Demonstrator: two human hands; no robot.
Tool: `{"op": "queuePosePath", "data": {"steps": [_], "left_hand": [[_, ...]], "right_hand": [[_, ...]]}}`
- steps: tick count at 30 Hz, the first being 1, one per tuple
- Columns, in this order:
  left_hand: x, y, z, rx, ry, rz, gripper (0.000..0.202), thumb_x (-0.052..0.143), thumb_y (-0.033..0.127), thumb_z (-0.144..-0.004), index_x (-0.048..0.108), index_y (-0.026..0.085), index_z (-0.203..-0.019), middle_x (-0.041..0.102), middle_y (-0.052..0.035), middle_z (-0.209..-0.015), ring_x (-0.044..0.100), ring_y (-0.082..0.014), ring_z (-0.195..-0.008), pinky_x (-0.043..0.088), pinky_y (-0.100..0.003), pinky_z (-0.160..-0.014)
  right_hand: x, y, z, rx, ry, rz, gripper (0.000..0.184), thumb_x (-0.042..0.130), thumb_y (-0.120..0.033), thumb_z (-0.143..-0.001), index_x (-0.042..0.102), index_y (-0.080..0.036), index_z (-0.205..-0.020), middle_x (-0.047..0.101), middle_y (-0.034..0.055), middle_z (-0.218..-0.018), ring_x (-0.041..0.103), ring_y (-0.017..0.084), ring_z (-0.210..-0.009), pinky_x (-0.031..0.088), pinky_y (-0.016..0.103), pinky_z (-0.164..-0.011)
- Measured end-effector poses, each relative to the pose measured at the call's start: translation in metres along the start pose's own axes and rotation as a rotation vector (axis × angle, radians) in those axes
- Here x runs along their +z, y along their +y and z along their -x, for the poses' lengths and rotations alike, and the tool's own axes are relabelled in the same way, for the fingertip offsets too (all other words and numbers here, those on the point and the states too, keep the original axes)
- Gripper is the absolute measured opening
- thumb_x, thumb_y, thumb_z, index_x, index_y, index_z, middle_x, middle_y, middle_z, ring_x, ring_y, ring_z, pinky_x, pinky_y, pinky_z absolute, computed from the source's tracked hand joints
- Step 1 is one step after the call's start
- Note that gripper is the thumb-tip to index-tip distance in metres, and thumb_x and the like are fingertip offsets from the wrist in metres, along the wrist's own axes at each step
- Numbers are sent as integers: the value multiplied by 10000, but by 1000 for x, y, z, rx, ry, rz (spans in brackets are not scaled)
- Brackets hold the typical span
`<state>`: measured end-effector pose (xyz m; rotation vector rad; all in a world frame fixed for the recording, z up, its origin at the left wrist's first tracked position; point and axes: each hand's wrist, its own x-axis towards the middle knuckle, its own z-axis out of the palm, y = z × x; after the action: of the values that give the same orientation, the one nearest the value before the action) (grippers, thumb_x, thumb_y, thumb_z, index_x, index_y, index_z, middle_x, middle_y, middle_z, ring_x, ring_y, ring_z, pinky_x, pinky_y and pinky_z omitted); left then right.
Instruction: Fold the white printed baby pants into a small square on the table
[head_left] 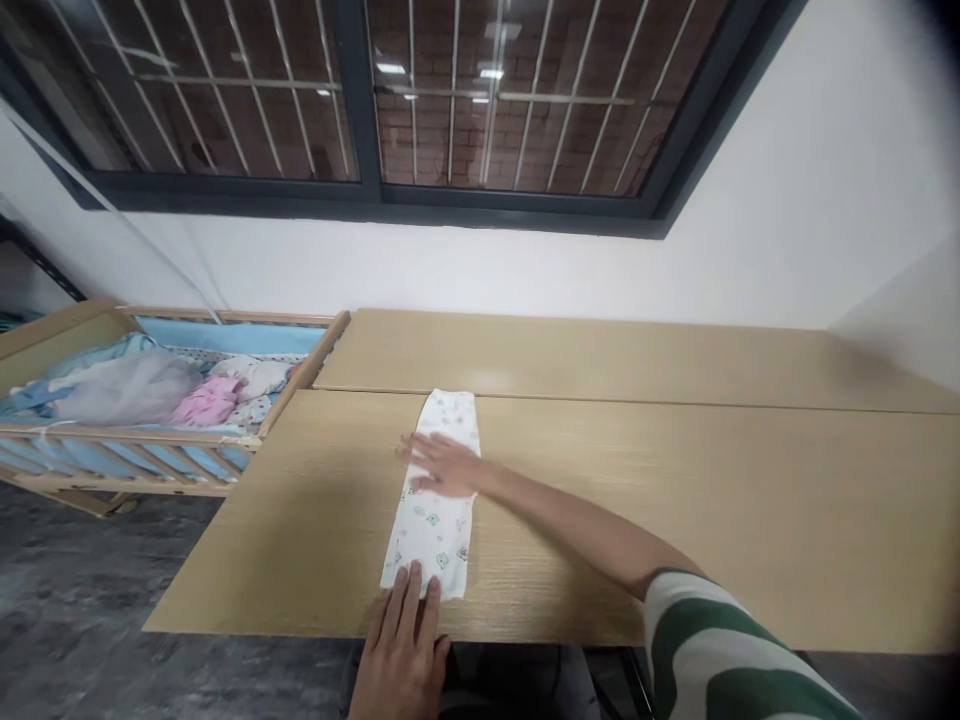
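Observation:
A narrow white cloth with small printed figures [442,420] lies folded lengthwise on the wooden table [675,500]. My right hand [442,465] rests flat across its middle, fingers spread and pointing left. My left hand [401,645] comes up from the near table edge, its fingers stretched out and pressing the cloth's near end. Neither hand grips anything. My right arm wears a green-and-white striped sleeve.
A wooden baby cot [150,400] with blue lining stands left of the table, holding pink and white clothes and a grey net. A second table top [600,350] adjoins behind, against the white wall under a barred window. Dark floor lies at the left.

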<state>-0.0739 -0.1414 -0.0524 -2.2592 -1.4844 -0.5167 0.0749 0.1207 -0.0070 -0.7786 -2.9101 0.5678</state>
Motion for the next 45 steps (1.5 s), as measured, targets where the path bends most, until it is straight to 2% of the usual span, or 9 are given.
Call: {"op": "queuePosePath", "data": {"steps": [6,16,20,24,30,34,39,42,45], "left_hand": [[6,-8,-1,86,62,-34,542,610,340,-888,573,162,-1399,654,-147,-1357,602,-284,-1266,525,-356,-975],[20,35,-10,134,37,159,546,576,233,-876,561,277,-1420,639,-38,-1398,611,-239,-1231,523,-365,-1036],[18,42,-19,286,137,192,415,542,161,-910,648,250,-1301,693,-8,-1311,660,-174,-1069,485,-323,-1087],[13,37,-16,353,91,211,389,517,116,-924,675,263,-1247,715,8,-1264,665,-166,-1042,521,-275,-1022],[1,27,-21,273,42,564,438,446,49,-918,641,243,-1259,764,-25,-1059,708,-153,-927,587,-238,-880],[-23,13,-50,140,39,845,370,504,114,-946,621,270,-1261,766,-24,-991,728,-155,-874,607,-236,-808],[-49,-11,-108,76,194,957,268,611,137,-942,654,260,-1176,740,-26,-1003,723,-142,-904,589,-213,-785],[-36,-27,-159,0,195,894,152,619,211,-952,688,247,-1082,736,-26,-990,712,-159,-911,585,-256,-803],[-1,-41,-215,-140,36,748,105,612,252,-936,693,215,-990,747,-36,-957,705,-192,-909,582,-323,-851]], "right_hand": [[-34,79,-37,207,86,89,702,219,-581,-1057,197,-186,-1636,131,80,-1694,94,224,-1575,47,408,-1273],[-38,95,9,107,171,99,634,368,-477,-1045,295,-200,-1610,198,100,-1684,148,266,-1565,109,460,-1267],[-52,49,54,70,258,149,543,445,-278,-1009,431,-161,-1539,333,172,-1629,280,320,-1516,222,530,-1219],[-53,-31,122,13,160,-97,441,467,-422,-1025,621,-166,-1349,678,152,-1240,639,267,-1133,504,424,-993],[-18,-118,206,-18,-2,-125,630,665,-479,-903,515,-233,-1463,646,146,-1299,581,306,-1220,445,453,-1072],[-14,-135,221,124,73,-240,347,490,-267,-1013,585,-249,-1346,683,113,-1226,608,248,-1178,453,406,-1057],[-54,-118,203,210,292,-486,208,490,-304,-1032,667,-218,-1102,679,73,-1085,645,198,-1031,511,316,-886],[-70,-78,174,268,483,-493,184,595,-304,-979,666,-220,-1125,672,67,-1124,631,208,-1068,485,347,-941],[-67,-23,137,369,618,-498,288,682,-259,-890,629,-206,-1168,692,58,-1110,644,214,-1034,483,364,-936]]}}
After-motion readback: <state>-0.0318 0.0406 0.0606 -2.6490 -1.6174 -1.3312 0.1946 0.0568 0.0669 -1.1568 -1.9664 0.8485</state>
